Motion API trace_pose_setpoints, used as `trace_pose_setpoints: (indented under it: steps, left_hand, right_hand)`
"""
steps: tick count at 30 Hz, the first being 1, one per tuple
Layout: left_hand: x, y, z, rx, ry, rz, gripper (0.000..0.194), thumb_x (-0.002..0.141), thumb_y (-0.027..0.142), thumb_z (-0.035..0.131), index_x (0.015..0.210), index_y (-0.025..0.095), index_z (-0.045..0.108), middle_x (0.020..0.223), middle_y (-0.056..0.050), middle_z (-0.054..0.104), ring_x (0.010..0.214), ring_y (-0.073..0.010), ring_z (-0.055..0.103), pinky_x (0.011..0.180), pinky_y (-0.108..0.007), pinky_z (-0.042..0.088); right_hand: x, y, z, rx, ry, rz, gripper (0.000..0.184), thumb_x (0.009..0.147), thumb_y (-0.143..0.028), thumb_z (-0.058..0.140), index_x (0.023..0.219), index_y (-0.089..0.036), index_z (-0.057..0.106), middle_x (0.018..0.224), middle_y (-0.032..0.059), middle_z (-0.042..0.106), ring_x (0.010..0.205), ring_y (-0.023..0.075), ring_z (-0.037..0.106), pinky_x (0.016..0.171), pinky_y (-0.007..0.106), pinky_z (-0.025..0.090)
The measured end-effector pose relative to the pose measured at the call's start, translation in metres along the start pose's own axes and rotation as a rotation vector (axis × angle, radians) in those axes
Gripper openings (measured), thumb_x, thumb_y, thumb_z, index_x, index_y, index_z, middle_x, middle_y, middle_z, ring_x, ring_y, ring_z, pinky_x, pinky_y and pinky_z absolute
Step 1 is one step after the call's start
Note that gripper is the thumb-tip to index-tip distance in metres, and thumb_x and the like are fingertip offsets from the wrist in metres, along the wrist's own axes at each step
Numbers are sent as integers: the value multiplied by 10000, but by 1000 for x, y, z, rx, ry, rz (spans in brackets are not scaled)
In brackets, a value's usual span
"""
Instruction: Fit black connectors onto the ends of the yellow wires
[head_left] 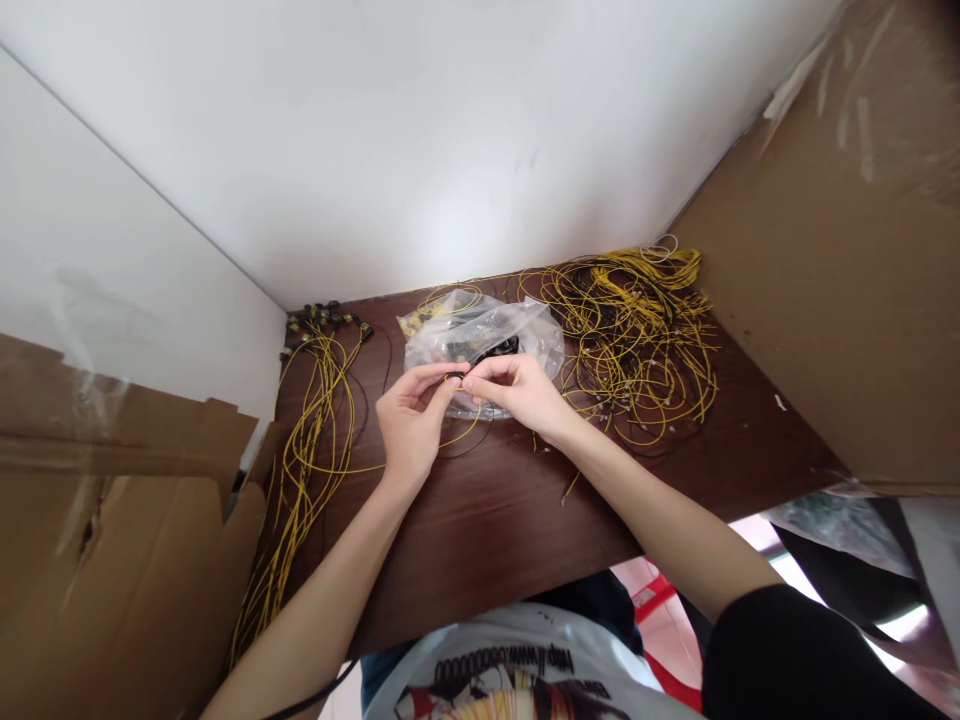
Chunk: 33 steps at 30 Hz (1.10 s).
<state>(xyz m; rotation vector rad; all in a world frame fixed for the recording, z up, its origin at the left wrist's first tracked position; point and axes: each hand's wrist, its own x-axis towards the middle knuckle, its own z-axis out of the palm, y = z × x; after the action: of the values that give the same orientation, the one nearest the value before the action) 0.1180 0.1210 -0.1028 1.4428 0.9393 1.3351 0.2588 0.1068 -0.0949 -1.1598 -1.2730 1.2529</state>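
Over the middle of the brown table, my left hand (411, 418) is closed, its thumb and fingers pinching a small black connector (454, 375). My right hand (529, 396) meets it there with thumb and forefinger pressed together at the connector's right end. Whatever lies between the right fingertips is too small to make out. A yellow wire (472, 425) hangs below the fingers and runs left under my left wrist. Just behind both hands sits a clear plastic bag (541, 335) with black parts inside.
At the left lie yellow wires (319, 410) with black connectors (326, 318) at their far ends. A tangle of yellow and black wires (637, 350) covers the table's back right. Cardboard (840, 280) stands at the right, more cardboard (127, 560) at the left, a white wall (450, 130) behind.
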Motion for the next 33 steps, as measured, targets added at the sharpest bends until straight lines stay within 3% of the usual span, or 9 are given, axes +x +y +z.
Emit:
trace_pose_setpoints:
  steps: [7, 15, 33]
  left_hand:
    - [0, -1, -2, -35, 83, -4, 119, 729, 177, 675, 846, 155, 682, 891, -55, 721, 862, -180, 676, 803, -321, 550]
    - [1, -6, -1, -51, 128, -24, 132, 721, 175, 685, 849, 142, 684, 884, -65, 721, 811, -169, 679, 720, -288, 568]
    - [-2, -3, 3, -72, 84, -25, 117, 724, 169, 677, 838, 144, 677, 888, -65, 724, 830, -174, 685, 771, -301, 564]
  right_hand:
    - [-1, 1, 3, -25, 57, 14, 193, 670, -310, 693, 740, -145, 621, 675, 6, 615, 600, 99, 522, 593, 246, 419]
    - [0, 3, 1, -115, 124, -38, 150, 733, -295, 636, 745, -145, 638, 651, 14, 630, 576, 107, 539, 579, 253, 426]
    - [0, 1, 3, 4, 127, 15, 195, 689, -325, 674, 656, -139, 625, 607, 0, 604, 538, 86, 493, 537, 232, 404]
